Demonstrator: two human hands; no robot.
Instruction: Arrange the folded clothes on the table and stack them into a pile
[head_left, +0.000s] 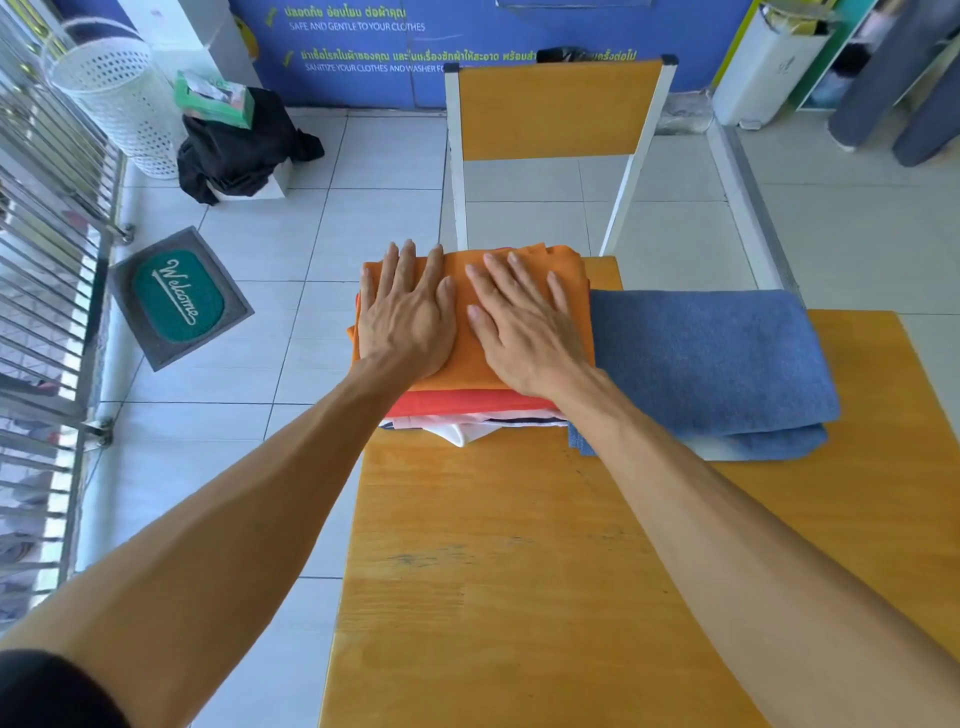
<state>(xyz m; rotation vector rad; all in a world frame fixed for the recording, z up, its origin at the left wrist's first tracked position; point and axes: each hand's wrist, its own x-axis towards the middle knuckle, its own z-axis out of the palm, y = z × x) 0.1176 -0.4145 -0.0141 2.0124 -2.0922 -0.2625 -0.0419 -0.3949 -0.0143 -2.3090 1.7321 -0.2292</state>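
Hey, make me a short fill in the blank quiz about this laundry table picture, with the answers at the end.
1. Both hands, left hand and right hand, press flat on the folded ____ cloth.
2. The folded blue towel lies to the ____ of the stacked pile of clothes.
3. Behind the wooden table stands an empty ____.

Answers: orange; right; chair

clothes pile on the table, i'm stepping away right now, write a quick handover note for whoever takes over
Left hand: open, flat on the orange cloth that tops the pile.
Right hand: open, flat on the same cloth, beside the left.
Pile: at the far left corner of the table; under the orange cloth are a red piece and white pieces.
Blue towel: folded, on the table right beside the pile, not on it.
Done: most pieces stacked.
Left: likely put the blue towel on the pile and square the edges.
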